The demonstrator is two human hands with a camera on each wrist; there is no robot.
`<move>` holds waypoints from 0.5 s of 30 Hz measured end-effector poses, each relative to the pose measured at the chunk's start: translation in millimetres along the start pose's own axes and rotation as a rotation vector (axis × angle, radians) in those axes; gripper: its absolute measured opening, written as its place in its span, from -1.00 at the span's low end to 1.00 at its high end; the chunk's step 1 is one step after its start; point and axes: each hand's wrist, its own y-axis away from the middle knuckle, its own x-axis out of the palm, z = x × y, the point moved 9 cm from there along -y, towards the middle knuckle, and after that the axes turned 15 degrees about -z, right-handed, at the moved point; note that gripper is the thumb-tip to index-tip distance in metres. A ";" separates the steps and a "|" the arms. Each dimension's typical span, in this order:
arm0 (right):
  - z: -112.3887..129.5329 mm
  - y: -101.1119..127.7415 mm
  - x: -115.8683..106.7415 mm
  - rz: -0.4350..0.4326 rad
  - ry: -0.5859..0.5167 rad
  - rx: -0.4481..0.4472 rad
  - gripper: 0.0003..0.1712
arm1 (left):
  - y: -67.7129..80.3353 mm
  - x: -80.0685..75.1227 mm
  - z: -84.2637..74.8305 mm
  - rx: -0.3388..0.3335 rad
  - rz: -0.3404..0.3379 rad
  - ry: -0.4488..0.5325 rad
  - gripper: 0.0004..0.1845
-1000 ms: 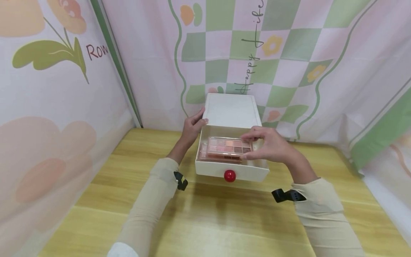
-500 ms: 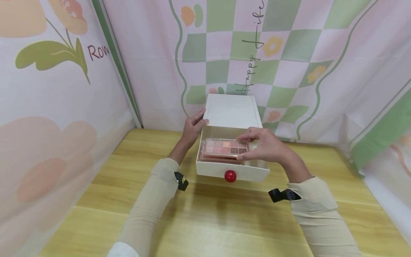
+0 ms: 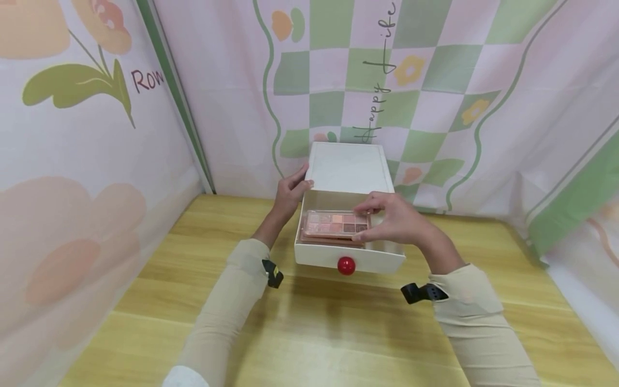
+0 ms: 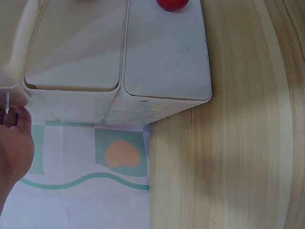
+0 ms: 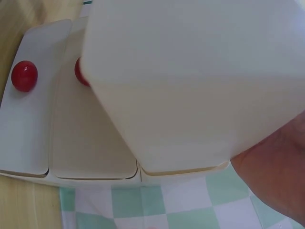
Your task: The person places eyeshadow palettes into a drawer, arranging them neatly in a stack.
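Observation:
A white drawer cabinet stands at the back of the table with its top drawer pulled out, a red ball knob on the drawer's front. My left hand grips the cabinet's left side near the front top corner, thumb on the edge. Thumb and fingers of my right hand pinch the right end of an eyeshadow palette with a clear lid and pink to brown pans. It lies over another palette at the drawer's left side. In the right wrist view, the drawer hides the palettes.
Below the pulled-out drawer are two closed drawers, the lowest drawer near the wooden table. A checked curtain hangs right behind the cabinet, and a floral curtain closes off the left side.
My right hand has moved a little left and down with the upper palette, which now sits more squarely over the lower one. My left hand and the cabinet have stayed put.

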 end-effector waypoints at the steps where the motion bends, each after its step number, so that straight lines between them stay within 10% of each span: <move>1: -0.2 -0.2 0.5 0.000 0.003 -0.001 -0.39 | 0.2 -0.1 0.1 -0.001 0.000 -0.001 -0.36; 15: 3.4 -3.4 4.7 0.010 0.036 -0.003 -0.40 | 0.7 -0.9 -1.0 0.008 -0.010 -0.018 -0.37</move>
